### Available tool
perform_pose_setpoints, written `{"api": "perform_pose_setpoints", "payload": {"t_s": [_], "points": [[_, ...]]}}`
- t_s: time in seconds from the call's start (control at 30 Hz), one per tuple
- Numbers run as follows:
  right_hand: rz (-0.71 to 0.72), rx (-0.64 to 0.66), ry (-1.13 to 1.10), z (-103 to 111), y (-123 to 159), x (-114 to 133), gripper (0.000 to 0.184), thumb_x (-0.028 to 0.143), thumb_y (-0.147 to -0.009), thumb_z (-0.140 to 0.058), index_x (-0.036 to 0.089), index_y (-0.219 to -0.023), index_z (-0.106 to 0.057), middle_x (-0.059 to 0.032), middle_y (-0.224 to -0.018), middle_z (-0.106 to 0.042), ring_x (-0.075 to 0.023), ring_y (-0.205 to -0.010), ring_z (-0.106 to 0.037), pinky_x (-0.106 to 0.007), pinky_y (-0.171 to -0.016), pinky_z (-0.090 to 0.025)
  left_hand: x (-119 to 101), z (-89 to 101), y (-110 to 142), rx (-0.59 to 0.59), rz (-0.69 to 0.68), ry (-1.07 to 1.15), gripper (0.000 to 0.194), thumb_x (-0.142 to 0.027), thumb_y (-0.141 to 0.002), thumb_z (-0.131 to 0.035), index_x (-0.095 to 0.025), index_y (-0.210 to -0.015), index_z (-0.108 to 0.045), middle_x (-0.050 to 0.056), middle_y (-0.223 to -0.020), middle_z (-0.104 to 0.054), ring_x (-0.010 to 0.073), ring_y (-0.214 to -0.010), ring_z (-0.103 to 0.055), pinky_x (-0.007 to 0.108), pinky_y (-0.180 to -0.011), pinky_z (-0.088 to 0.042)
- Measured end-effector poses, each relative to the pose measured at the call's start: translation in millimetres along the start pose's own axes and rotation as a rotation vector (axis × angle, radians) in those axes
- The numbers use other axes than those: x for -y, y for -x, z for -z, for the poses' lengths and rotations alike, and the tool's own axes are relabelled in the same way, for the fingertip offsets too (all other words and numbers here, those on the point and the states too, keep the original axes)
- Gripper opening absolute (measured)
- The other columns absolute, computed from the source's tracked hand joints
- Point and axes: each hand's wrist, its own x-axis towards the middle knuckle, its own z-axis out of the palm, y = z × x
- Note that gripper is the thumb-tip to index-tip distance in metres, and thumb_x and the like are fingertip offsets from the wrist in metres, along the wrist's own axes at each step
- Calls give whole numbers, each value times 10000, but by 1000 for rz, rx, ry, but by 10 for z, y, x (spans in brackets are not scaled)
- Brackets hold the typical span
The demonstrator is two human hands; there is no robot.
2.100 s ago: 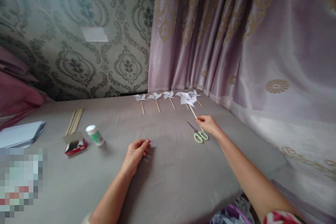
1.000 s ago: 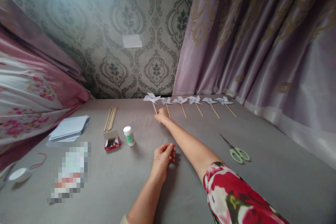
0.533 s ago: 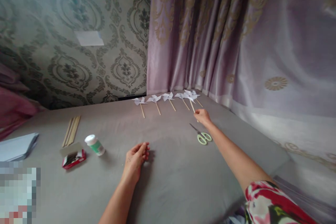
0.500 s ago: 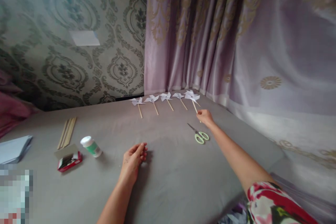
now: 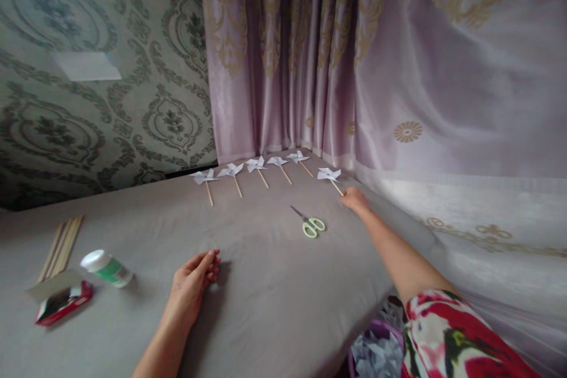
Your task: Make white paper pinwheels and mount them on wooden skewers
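My right hand (image 5: 354,197) reaches far across the grey sheet (image 5: 274,283) and pinches the wooden stick of a white paper pinwheel (image 5: 329,175), which lies at the right end of a row. Several more pinwheels (image 5: 248,168) lie side by side along the back near the wall and curtain. My left hand (image 5: 191,281) rests on the sheet near me with its fingers loosely curled and nothing visible in them. Green-handled scissors (image 5: 309,224) lie just left of my right hand.
A white bottle with a green label (image 5: 106,267) lies on its side at the left, next to an open red box (image 5: 59,301) and a bundle of wooden sticks (image 5: 59,247). A mauve curtain (image 5: 398,71) hangs behind and to the right. Paper scraps (image 5: 381,348) sit below the sheet's edge.
My right hand has carried the pinwheel from the clustered right end of the row further right and set it down apart. The view has swung right. My left hand stayed put.
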Motion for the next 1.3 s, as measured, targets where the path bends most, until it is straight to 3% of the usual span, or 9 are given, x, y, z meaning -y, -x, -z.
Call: {"api": "perform_pose_setpoints", "payload": {"t_s": [0.4,1.0,1.3], "points": [[26,18,57,-42,-124,22,301,179,-786,-556,145,-1053,-690,-158,-1105,-661,-266,-1026,-616,-319,-811,-475,7,11,-6,19,-7,-15,413,-313,-473,-815,-81,-785,-676,29,-639,-640,72,-511,-525,154,-440,-421],[42,-7,74,-70,-123,-145,290,249,-829,-519,205,-1051,-700,-139,-1112,-668,-258,-1044,-622,-327,-822,-479,17,23,-28,21,0,-20,417,-313,-482,-820,-88,-805,-682,40,-655,-655,82,-536,-544,152,-455,-436],[17,-21,66,-75,-121,-104,290,242,-857,-496,193,-1066,-690,-149,-1111,-663,-258,-1057,-615,-334,-843,-472,-27,0,29,19,-16,-30,385,-310,-481,-820,-86,-767,-691,46,-649,-643,86,-533,-536,165,-451,-429]]}}
